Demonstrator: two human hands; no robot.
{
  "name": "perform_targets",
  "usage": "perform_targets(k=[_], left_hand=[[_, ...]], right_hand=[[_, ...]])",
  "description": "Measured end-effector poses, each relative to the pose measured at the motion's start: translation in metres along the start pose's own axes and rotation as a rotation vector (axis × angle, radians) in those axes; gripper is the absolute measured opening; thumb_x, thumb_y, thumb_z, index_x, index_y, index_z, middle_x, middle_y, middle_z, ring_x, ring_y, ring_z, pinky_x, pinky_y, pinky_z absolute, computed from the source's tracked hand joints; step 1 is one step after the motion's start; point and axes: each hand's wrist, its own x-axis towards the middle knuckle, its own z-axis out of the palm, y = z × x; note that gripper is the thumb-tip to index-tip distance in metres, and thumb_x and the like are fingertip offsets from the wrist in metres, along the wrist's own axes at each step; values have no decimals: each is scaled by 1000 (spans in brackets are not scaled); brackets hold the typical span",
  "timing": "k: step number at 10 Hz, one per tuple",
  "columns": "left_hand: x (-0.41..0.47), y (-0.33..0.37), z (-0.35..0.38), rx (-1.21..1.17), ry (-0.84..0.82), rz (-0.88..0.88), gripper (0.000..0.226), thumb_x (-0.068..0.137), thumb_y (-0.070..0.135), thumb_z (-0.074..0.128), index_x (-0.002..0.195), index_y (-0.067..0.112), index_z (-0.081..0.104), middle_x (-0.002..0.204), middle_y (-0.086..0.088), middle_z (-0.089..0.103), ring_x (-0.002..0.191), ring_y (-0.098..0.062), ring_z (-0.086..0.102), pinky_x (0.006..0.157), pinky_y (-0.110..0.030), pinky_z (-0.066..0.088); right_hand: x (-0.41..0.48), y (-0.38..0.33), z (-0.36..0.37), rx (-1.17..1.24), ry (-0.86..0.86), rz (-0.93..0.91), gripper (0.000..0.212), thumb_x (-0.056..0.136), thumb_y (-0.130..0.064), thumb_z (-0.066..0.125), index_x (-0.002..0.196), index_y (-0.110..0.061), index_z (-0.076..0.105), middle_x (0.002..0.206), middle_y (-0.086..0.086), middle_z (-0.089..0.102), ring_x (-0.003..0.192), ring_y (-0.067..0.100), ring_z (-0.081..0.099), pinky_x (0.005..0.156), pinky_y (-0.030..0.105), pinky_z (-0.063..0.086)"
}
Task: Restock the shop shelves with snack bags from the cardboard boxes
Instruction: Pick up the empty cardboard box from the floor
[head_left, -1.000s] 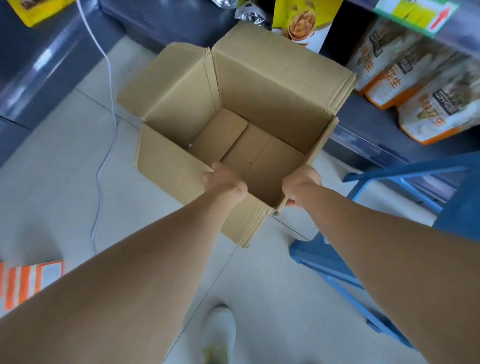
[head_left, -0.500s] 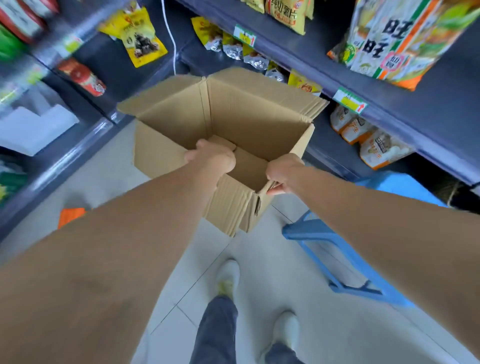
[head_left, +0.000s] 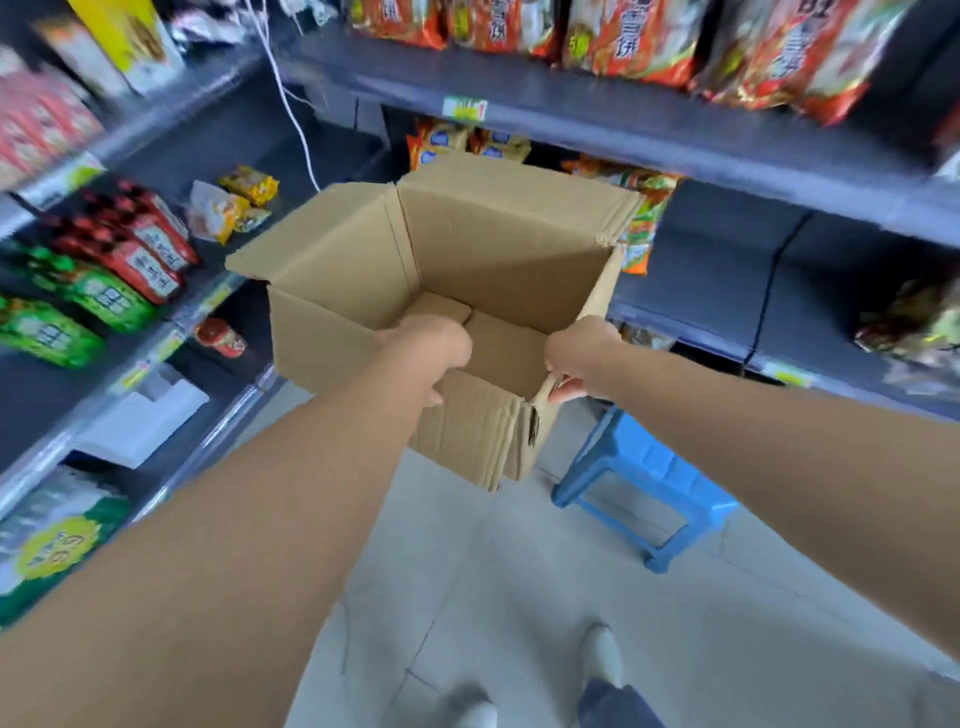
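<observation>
Box: open brown corrugated cardboard box (head_left: 498, 249), empty, straight ahead of me.
Left hand (head_left: 428, 353): curled over near rim, gripping.
Right hand (head_left: 579, 364): pinches near right corner.

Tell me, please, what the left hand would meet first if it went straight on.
Probably the far inner wall of the cardboard box; the left hand grips its near rim.

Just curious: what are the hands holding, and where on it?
An open cardboard box: the left hand grips its near rim, the right hand pinches the right wall's top edge.
</observation>
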Motion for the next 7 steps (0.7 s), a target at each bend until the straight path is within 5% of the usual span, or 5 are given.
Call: perform_targets(k=[1,2,3,5,7], left_hand=[[-64,10,-13,-26,-59,227,41,92,10,57,131,1,50,128,-7,56,103,-23,54,93,-36,50],[-108,25,-12,-66,-34,361,50,96,21,52,140,2,40,144,-16,41,94,-34,61,88,-42,56],[-161,38,3,11,-53,475,55,98,23,50,146,4,31,154,-15,26,116,-40,53,87,-44,56],[-281,83,55,258,-57,733,46,98,20,50,139,0,41,144,-17,38,120,-42,50,85,-43,56],[-417,122,139,394,62,1053,34,93,26,51,115,2,57,94,-15,59,63,-29,58,90,-37,55]], right_hand=[[-64,-1,-10,29,-20,187,28,92,-40,58,84,-14,52,68,-6,49,76,19,54,49,21,30],[-136,-4,-11,141,5,374,24,93,-34,59,103,-12,57,90,-6,63,81,19,56,46,20,24],[-203,-5,3,315,16,535,35,94,-32,57,118,-7,57,100,1,70,78,17,50,46,18,28],[-357,-32,27,803,155,1047,38,91,-41,58,113,-9,58,101,0,65,79,21,55,47,20,27],[-510,-62,79,923,236,1340,31,91,-38,60,105,-10,65,72,-6,50,81,21,62,44,21,29]])
